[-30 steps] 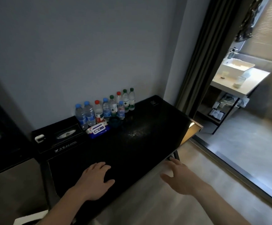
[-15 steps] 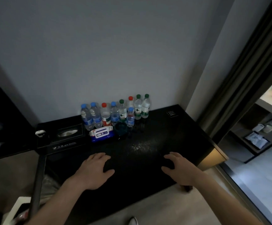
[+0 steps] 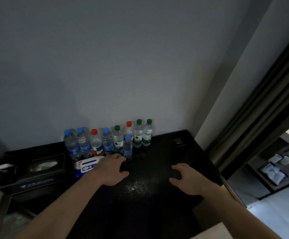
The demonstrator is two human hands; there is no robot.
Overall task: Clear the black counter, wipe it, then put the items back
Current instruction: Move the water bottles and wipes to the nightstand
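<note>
The black counter [image 3: 159, 200] stands against a grey wall, with a patch of white crumbs [image 3: 134, 186] near its middle. Several water bottles [image 3: 109, 142] with blue, red and green caps line the back edge; a smaller blue-capped bottle [image 3: 127, 150] stands in front of them. A white and blue wet-wipe pack [image 3: 85, 167] lies left of centre. My left hand [image 3: 113, 169] reaches over the pack's right end toward the small bottle, fingers relaxed and holding nothing. My right hand [image 3: 188, 178] hovers over the counter's right part, fingers loosely bent, empty.
A black tissue box [image 3: 37, 169] sits on the counter's left end, with a small white object [image 3: 2, 167] beside it. A small sign [image 3: 179, 142] lies at the back right. A dark curtain [image 3: 260, 109] hangs to the right, with a lit room beyond.
Both hands have moved forward over the counter; the left now reaches the wipe pack and small bottle. The view has swung left and closer to the wall.
</note>
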